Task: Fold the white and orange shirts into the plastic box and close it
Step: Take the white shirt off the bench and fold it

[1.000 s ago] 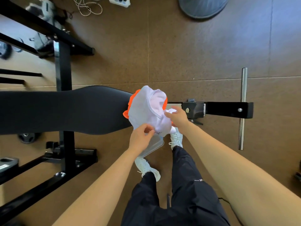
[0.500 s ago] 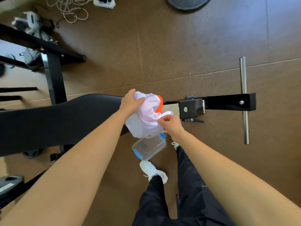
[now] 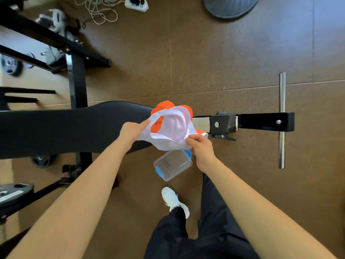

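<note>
Your left hand [image 3: 130, 130] and right hand [image 3: 200, 146] each pinch an edge of the white shirt [image 3: 172, 131], held open above the bench end; the orange shirt [image 3: 164, 107] bunches behind it. The plastic box [image 3: 172, 164] sits just below, lid apparently on. Folding has barely begun: next, flatten the shirt on the bench [image 3: 65, 129].

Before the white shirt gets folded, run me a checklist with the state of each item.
1. Left hand grips the white shirt: ok.
2. Right hand grips its other edge: ok.
3. Orange shirt free of the white one: not ok, they are bunched together.
4. Plastic box empty: ok.
5. Lid within reach: cannot tell, none in view.
6. Bench pad has bare room for folding: ok.
</note>
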`<action>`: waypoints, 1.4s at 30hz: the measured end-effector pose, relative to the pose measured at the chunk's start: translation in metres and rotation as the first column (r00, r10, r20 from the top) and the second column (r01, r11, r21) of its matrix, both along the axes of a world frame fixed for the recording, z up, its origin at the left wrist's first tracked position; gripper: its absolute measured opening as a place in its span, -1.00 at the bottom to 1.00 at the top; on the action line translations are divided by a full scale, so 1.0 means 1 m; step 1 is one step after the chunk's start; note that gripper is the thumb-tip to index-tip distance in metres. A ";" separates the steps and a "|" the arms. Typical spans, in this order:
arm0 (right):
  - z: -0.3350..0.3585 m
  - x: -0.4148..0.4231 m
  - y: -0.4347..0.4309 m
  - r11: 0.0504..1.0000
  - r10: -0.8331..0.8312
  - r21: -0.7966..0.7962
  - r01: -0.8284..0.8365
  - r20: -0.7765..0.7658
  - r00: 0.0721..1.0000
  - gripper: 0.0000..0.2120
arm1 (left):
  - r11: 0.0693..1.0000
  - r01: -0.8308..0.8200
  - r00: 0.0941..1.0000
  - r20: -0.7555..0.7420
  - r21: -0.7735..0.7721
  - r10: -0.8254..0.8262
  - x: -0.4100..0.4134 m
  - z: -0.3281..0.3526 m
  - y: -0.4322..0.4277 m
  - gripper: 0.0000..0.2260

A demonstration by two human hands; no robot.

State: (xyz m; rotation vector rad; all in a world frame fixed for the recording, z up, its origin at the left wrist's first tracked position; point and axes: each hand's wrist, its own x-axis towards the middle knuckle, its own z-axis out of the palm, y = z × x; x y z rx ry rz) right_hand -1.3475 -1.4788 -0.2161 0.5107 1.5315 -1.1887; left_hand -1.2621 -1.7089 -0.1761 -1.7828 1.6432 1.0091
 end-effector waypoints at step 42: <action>0.060 0.276 0.128 0.717 0.689 0.399 -0.571 -0.529 0.495 -0.66 | 0.625 -0.781 0.472 -0.662 -0.007 0.583 0.516 0.052 0.277 -0.70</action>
